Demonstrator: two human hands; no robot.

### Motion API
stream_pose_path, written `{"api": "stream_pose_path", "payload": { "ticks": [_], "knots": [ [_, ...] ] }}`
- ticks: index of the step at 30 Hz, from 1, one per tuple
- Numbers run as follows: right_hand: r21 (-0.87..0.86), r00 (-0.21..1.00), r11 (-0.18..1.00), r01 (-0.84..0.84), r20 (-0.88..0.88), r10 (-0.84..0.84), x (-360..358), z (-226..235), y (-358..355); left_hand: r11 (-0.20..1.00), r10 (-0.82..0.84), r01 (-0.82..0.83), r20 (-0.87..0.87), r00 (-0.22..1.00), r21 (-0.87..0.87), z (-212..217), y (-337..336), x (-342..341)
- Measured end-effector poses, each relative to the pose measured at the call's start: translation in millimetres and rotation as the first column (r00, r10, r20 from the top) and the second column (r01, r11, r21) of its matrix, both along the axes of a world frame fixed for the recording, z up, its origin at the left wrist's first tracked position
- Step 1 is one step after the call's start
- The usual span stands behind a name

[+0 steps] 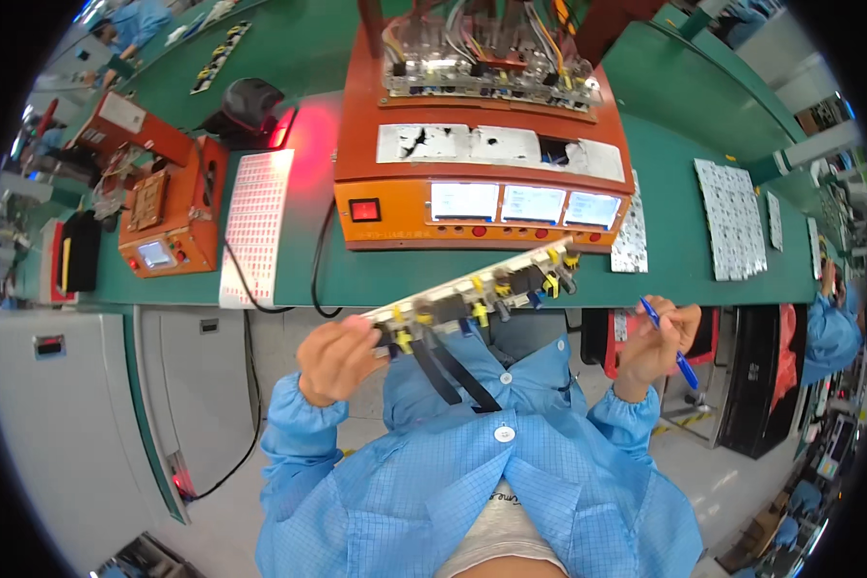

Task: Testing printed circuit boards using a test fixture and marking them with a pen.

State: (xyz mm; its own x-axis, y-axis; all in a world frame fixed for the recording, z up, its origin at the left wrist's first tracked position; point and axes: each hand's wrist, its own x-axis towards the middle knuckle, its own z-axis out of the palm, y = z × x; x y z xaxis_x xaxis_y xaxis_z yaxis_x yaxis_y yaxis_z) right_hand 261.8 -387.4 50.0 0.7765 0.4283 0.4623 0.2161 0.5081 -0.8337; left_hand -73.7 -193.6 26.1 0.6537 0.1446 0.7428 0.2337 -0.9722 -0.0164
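My left hand is closed on the left end of a long circuit board strip, which tilts up toward the right in front of the bench edge. Yellow and black components stick out along its lower side. To the right, my right hand grips a blue pen between its fingers, apart from the board. Just behind the board stands an orange test machine with a red switch and three lit screens; clear fixtures with wires sit on its top.
A smaller orange tester stands at the left, beside a white sheet with red marks. A black scanner casts red light on the green bench. Panels of boards lie at the right. Black cables hang over the front edge.
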Motion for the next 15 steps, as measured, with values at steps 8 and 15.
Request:
{"api": "stream_pose_path", "payload": {
  "ticks": [8,15],
  "knots": [
    [0.027,0.996,0.999,0.024,-0.09,-0.021,9,-17,-9,0.694,0.667,-0.32,0.408,0.623,-0.645,-11,18,-14],
    [0.064,0.996,0.998,0.03,-0.083,-0.024,24,-21,-19,0.536,0.817,-0.557,0.224,0.532,-0.634,-31,68,-9]
  ]
}}
